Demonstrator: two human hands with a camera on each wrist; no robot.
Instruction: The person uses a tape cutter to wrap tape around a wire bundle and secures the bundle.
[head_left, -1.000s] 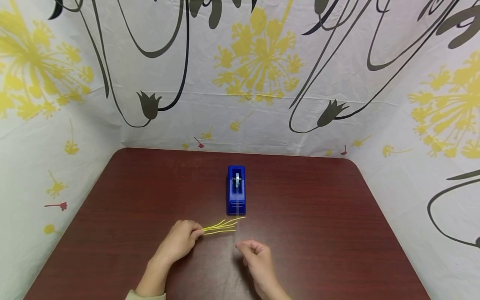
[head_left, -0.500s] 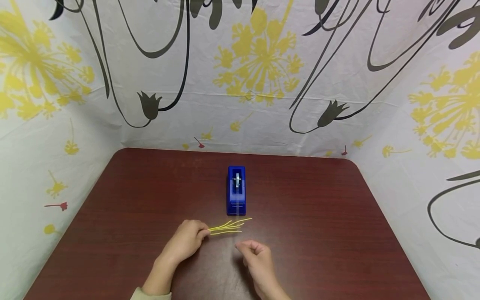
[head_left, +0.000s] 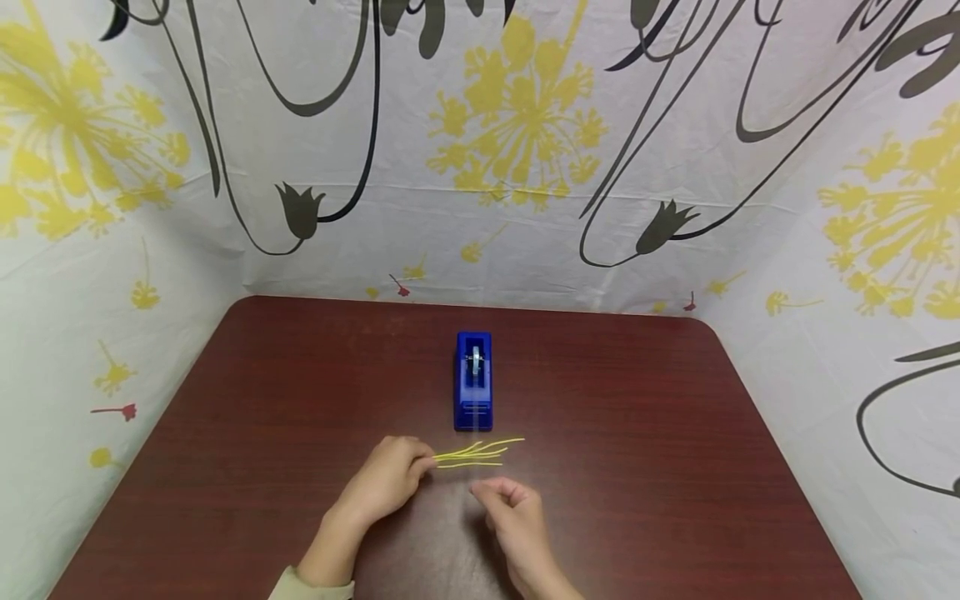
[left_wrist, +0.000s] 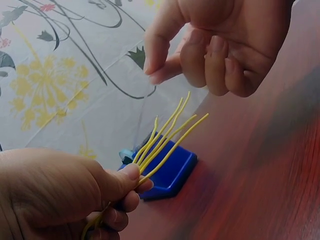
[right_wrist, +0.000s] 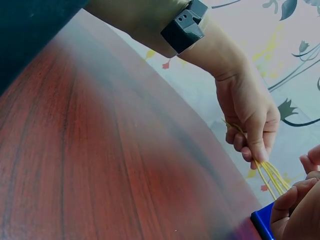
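My left hand (head_left: pixel 386 479) pinches a bunch of thin yellow strands (head_left: pixel 476 455), wire-like in look, between thumb and fingers. Their loose ends fan out rightward just in front of a blue tape dispenser (head_left: pixel 474 408). From the dispenser a clear strip of tape (left_wrist: pixel 142 117) stretches up to my right hand (head_left: pixel 513 525), whose thumb and forefinger pinch its end. The strands cross the line of the tape; whether they touch it I cannot tell. In the left wrist view the strands' other end hangs below the palm, partly hidden by the fingers.
A dark reddish-brown table (head_left: pixel 637 433) with rounded far corners carries everything. White patterned cloth (head_left: pixel 420 150) with yellow flowers and dark stems surrounds its back and sides. A black band device (right_wrist: pixel 184 27) sits on the left wrist.
My left hand has slid to the right with the yellow strands, so their ends now reach past the tape. My right hand and the dispenser stay in place.
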